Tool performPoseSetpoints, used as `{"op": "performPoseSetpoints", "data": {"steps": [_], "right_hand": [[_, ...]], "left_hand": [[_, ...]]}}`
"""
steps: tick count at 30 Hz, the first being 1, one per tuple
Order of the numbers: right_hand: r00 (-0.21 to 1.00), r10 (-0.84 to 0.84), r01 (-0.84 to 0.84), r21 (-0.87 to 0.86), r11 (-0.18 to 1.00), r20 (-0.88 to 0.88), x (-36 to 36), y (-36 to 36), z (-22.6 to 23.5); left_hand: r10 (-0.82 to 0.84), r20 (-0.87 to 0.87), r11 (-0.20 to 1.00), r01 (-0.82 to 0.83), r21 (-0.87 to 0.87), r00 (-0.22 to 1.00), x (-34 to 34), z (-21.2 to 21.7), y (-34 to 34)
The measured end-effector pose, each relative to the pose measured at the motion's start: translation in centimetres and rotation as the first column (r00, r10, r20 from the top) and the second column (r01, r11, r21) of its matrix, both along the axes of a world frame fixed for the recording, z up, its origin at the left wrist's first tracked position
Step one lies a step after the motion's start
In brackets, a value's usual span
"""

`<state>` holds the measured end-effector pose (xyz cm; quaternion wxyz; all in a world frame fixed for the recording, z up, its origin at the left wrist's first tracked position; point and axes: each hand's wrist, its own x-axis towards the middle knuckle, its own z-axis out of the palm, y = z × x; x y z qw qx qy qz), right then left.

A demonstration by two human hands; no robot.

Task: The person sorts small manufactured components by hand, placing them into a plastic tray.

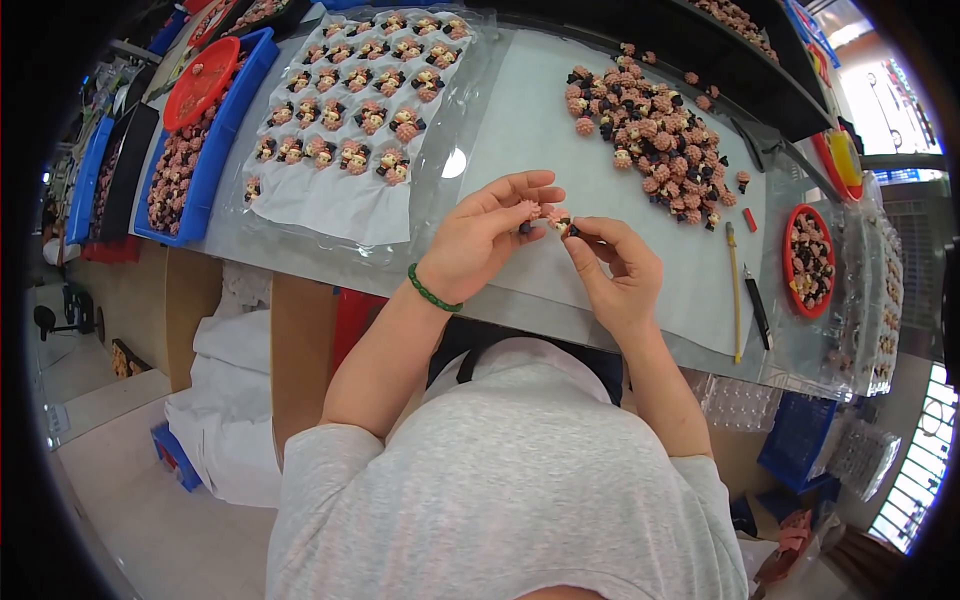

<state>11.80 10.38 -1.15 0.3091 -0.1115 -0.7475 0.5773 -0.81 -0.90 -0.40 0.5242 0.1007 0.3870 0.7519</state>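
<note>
My left hand (475,235), with a green bead bracelet at the wrist, pinches a small pink-and-black figurine (529,211) between thumb and fingers. Close beside it, the thumb and fingertips of my right hand (625,275) grip another small figurine (559,222) with a pink top, a pale face and a dark lower part. The two pieces nearly meet; whether they touch I cannot tell. Both hands are over the near edge of the white sheet (530,110) on the table. Beyond my right hand lies a loose heap of similar figurines (660,145).
At the left, a clear tray lined with white paper (330,212) bears rows of figurines. A blue bin (225,130) with a red basket (200,85) stands farther left. On the right are a yellow stick tool (735,300), a black pen-like tool (757,310) and a red bowl (790,270) of figurines.
</note>
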Motion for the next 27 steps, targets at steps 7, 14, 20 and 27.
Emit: {"op": "performPoseSetpoints", "data": {"steps": [7,14,20,27], "right_hand": [[0.985,0.054,-0.064,0.056,0.996,0.162,-1.0,0.0,0.7],[0.992,-0.052,0.070,-0.157,0.985,0.117,-1.7,-2.0,0.6],[0.990,0.068,-0.024,-0.325,0.945,0.126,-1.4,-1.6,1.2],[0.989,0.022,0.020,-0.280,0.960,0.146,-0.9,0.2,1.4]], "left_hand": [[0.147,-0.385,0.986,-0.168,-0.020,0.911,1.2,-0.4,0.2],[0.212,-0.497,0.971,-0.240,0.008,0.841,3.6,-0.6,-0.9],[0.284,-0.896,0.846,-0.529,0.067,0.341,-0.7,2.3,-4.9],[-0.265,-0.940,0.316,-0.940,0.127,-0.216,-12.6,0.1,-14.1]]}}
